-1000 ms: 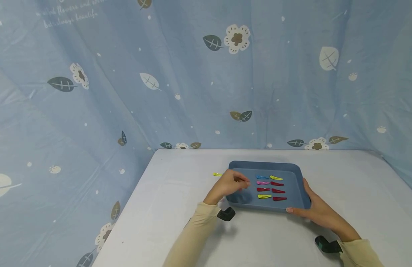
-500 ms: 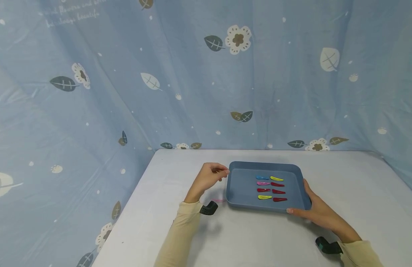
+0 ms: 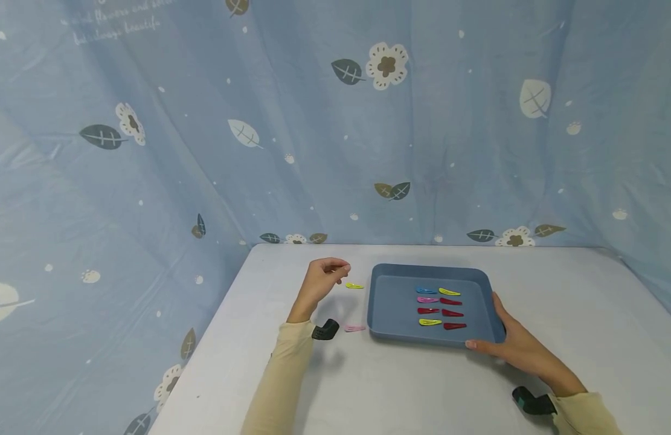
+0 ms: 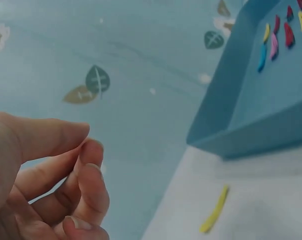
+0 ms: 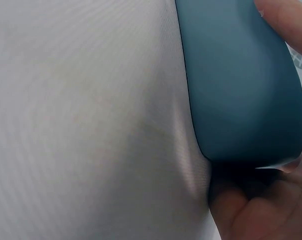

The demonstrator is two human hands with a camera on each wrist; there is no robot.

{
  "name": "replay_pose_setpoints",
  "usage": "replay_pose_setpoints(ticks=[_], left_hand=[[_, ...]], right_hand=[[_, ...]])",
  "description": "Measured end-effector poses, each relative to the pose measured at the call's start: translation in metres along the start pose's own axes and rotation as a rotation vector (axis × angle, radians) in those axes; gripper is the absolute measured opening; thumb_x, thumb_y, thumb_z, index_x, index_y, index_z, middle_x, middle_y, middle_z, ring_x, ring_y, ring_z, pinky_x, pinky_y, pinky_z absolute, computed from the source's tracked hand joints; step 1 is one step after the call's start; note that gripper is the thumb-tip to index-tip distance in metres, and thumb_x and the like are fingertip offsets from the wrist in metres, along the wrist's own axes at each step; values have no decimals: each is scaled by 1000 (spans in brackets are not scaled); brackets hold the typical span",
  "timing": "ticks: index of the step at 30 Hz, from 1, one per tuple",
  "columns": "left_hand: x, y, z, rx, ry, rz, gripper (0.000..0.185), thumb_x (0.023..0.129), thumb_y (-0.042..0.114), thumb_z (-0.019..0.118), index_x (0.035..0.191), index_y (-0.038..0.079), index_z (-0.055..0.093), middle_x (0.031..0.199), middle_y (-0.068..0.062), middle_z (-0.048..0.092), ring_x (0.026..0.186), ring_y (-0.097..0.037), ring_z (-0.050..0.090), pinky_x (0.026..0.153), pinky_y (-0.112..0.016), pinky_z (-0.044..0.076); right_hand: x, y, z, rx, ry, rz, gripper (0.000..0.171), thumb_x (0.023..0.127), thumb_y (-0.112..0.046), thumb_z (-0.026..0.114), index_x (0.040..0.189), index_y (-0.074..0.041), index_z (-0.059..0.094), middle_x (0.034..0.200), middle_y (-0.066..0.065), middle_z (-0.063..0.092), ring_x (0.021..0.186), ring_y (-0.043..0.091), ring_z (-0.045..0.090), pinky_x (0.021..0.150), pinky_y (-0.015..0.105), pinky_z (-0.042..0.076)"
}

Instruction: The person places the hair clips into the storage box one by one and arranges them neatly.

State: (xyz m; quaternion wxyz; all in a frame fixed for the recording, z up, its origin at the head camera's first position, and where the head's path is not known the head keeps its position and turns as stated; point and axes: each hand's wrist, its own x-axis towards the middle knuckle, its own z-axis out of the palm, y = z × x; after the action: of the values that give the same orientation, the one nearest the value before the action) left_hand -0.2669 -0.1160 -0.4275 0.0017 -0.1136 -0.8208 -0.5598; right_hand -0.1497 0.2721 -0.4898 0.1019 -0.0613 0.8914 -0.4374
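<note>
My left hand point(image 3: 320, 281) hovers over the table left of the tray, fingers curled. In the left wrist view its thumb tip meets the index fingertip, and nothing shows between them. Close to its right lies a yellow snap hair clip point(image 3: 354, 286); a pink hair clip point(image 3: 354, 328) lies nearer the front, beside the wrist. My right hand point(image 3: 517, 343) grips the blue-grey tray point(image 3: 395, 335) at its near right corner, thumb at the front rim and fingers along the right side. Inside the tray, several hair clips form two columns, including a blue clip point(image 3: 426, 290) and red clips point(image 3: 452, 313).
The white table point(image 3: 422, 386) ends at a blue curtain point(image 3: 313, 151) with flowers and leaves, which hangs behind it and along the left. A black wrist camera point(image 3: 327, 330) sits on the left forearm, another black camera point(image 3: 532, 401) on the right.
My left hand has moved left from above the tray to the table beside it, uncovering the pink clip and the loose yellow clip. The right hand stays on the tray.
</note>
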Motion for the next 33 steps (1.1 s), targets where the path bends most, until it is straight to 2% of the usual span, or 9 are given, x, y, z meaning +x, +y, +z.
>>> replay_pose_setpoints(ticks=[3,9,10,11,18,22,24,28,33], left_hand=[[2,-7,-2,6,12,-14,27,76,31,59,93,10,62,83,-9,61,65,-20,56,60,-31,44],[4,-21,-3,-5,49,-51,25,76,30,59,92,10,62,84,-10,61,72,-35,54,65,-43,42],[5,-24,-2,-7,58,-56,24,76,29,60,91,11,62,84,-11,61,71,-34,54,65,-44,42],[10,-37,-1,-9,64,-41,23,77,28,59,90,11,62,83,-9,61,70,-31,54,65,-42,42],[15,-52,0,50,125,-59,27,75,36,59,89,13,63,79,-5,61,64,-23,56,53,-41,41],[23,-76,2,55,133,-64,28,73,41,59,86,17,63,76,-1,61,62,-20,56,53,-35,43],[22,-76,2,36,126,-71,27,72,38,60,85,15,63,75,-2,61,61,-21,56,55,-33,44],[12,-51,3,17,101,-137,18,74,22,62,84,7,63,74,-5,62,62,-27,56,55,-35,44],[12,-52,5,56,82,-187,17,75,21,62,84,7,64,72,-5,62,62,-28,56,52,-30,43]], right_hand=[[0,-1,0,-1,-1,-1,102,71,-40,61,127,-27,-23,137,6,-15,122,38,1,83,60,19],[-1,-3,0,-2,0,0,102,71,-40,61,127,-26,-23,137,6,-15,122,37,2,83,60,19],[-1,-3,0,-3,-1,4,102,71,-40,61,127,-26,-23,137,7,-15,122,38,2,83,59,20],[-1,-3,0,-6,-1,7,102,71,-41,61,127,-27,-24,137,7,-15,122,38,3,83,59,20],[-1,-3,0,-15,8,17,103,70,-42,62,126,-28,-23,137,10,-13,121,40,5,82,60,22],[0,-2,0,-12,7,24,103,69,-42,62,127,-28,-23,138,9,-13,121,40,6,81,61,20],[0,-1,1,-11,5,23,103,69,-43,62,127,-28,-23,138,9,-13,121,40,7,81,60,22],[0,0,1,-3,5,14,103,70,-42,62,127,-28,-23,138,7,-13,121,39,7,81,59,23],[1,2,1,-4,10,6,104,69,-41,62,127,-27,-22,138,7,-14,122,38,4,83,60,19]])
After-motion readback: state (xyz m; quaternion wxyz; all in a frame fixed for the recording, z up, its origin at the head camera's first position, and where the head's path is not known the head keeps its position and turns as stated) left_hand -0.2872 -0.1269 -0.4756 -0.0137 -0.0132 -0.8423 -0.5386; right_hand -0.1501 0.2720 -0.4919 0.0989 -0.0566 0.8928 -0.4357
